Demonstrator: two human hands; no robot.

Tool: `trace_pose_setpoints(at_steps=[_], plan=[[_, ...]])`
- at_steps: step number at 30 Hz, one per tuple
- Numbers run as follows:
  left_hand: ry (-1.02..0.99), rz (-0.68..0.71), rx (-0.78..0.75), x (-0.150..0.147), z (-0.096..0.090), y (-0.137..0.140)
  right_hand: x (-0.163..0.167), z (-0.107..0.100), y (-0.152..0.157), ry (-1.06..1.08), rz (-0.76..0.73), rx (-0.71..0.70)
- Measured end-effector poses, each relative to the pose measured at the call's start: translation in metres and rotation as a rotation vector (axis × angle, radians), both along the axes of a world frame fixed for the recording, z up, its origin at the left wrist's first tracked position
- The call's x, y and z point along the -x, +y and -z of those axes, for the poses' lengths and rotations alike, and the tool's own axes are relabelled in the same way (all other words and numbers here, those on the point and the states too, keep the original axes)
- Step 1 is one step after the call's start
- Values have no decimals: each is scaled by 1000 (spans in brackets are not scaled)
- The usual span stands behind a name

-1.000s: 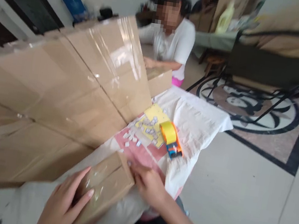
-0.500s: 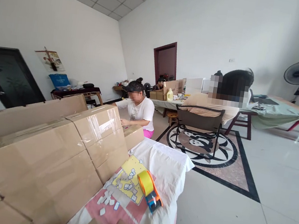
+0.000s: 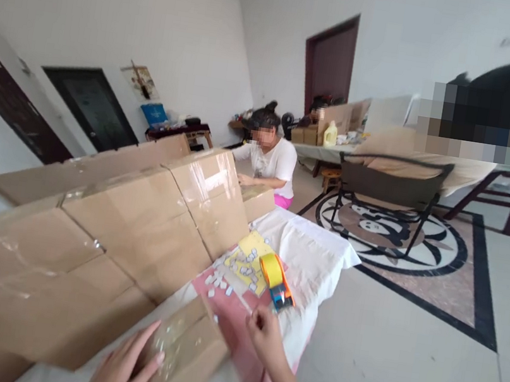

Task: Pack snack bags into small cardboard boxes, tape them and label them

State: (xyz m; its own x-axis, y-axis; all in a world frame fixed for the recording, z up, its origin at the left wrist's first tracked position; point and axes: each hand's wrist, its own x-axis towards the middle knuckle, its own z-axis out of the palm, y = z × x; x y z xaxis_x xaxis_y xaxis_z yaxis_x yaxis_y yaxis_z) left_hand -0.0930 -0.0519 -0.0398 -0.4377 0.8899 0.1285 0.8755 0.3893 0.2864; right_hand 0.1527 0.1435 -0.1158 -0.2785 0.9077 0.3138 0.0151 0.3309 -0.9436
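Note:
A small taped cardboard box (image 3: 193, 351) lies on the cloth-covered table (image 3: 319, 242) at the bottom of the view. My left hand (image 3: 126, 366) rests on its near left side, thumb and fingers spread over the taped top. To the right of the box, my right hand (image 3: 265, 333) hovers with its fingers curled together; whether anything small is in them I cannot make out. Just beyond that hand sits a tape dispenser (image 3: 276, 280) with a yellow roll and an orange and blue body. Small whitish pieces (image 3: 219, 283) lie scattered on the cloth.
Stacked cardboard boxes (image 3: 136, 218) form a wall along the left. Behind them a person in a white shirt (image 3: 271, 161) sits by another box (image 3: 258, 201). A second person occupies a dark chair (image 3: 393, 183) at the right, near a long table with a yellowish jug (image 3: 330, 134).
My view has swung left and down. My left hand has come into view on the small box, more of which shows. My right hand appears higher, nearer the tape dispenser.

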Motion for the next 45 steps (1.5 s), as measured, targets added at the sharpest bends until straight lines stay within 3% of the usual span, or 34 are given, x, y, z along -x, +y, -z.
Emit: trace_pose_setpoints(at_steps=[3, 7, 12, 15, 19, 22, 26, 31, 36, 39, 45], plan=[[9, -5, 56, -12, -16, 1, -20, -1, 13, -36, -29, 72], [28, 2, 94, -16, -22, 3, -32, 10, 21, -112, -93, 141], [-12, -22, 106, -18, -21, 0, -25, 10, 23, -345, -206, -35], [-45, -43, 114, -20, -22, -1, -7, 3, 29, -375, -358, -59], [-50, -48, 121, -20, -23, -3, 28, -6, 32, -205, -578, 138], [-47, -49, 123, -19, -23, -3, 49, -6, 29, -192, -657, 307], [-51, -47, 129, -20, -23, -2, 59, 0, 25, -160, -647, 327], [-56, -42, 127, -20, -23, -2, 41, -3, 37, -93, -620, 187], [-67, -47, 125, -20, -22, -2, 25, -14, 57, -96, -886, -202], [-60, -41, 124, -21, -24, -2, 28, -15, 58, -171, -945, -272], [-25, -41, 139, -24, -27, -1, 38, -12, 48, -123, -892, -304]])
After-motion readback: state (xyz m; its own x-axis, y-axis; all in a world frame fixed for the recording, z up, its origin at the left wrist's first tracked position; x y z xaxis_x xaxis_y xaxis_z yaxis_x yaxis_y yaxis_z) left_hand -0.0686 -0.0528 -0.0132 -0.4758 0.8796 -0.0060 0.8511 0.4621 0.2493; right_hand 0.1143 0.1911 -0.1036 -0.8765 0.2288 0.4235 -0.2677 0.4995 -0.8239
